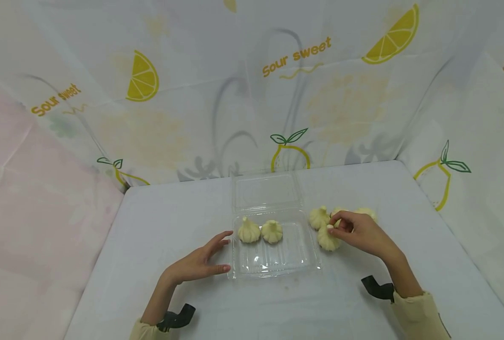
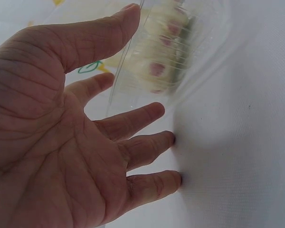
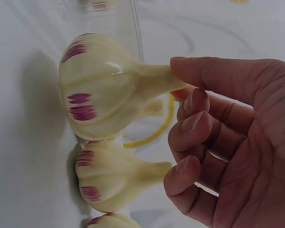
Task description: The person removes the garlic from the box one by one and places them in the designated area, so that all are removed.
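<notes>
A clear plastic clamshell box (image 1: 296,250) lies with its lid laid back, and two garlic bulbs (image 1: 249,231) sit side by side in its base. To the right of the box, my right hand (image 1: 364,233) pinches another garlic bulb (image 3: 97,88) by its stem between thumb and index finger; the other fingers curl loosely. That bulb is pale with purple streaks, its stem pointing to the palm. My left hand (image 1: 198,262) is spread beside the box's left edge, thumb and fingertips close to the rim, holding nothing.
More garlic bulbs (image 1: 319,217) stand behind the pinched one, some partly hidden by the right hand. The transparent lid (image 1: 266,191) reaches toward the back edge of the white table (image 1: 171,212). A lemon-print curtain (image 1: 218,118) hangs behind the table.
</notes>
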Demonstrator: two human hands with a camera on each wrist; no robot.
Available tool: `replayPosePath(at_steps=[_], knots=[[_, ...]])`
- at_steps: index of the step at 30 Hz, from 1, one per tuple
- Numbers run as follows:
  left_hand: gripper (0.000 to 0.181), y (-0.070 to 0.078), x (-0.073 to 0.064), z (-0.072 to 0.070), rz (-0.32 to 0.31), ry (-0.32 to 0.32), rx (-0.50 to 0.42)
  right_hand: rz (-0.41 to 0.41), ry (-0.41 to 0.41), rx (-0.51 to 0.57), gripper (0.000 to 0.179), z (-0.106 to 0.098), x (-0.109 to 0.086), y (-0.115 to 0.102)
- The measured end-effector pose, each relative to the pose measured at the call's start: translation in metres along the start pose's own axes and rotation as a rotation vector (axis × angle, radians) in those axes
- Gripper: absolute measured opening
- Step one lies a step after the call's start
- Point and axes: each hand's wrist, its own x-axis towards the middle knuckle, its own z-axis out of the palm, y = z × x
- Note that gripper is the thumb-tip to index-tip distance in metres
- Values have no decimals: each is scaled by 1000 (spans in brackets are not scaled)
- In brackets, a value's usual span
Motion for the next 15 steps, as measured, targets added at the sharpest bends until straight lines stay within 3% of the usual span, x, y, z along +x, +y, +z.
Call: replayPosePath(at_steps=[15], knots=[[85, 0, 0, 0, -4, 7, 12, 54, -29, -25, 9, 3, 1, 2]])
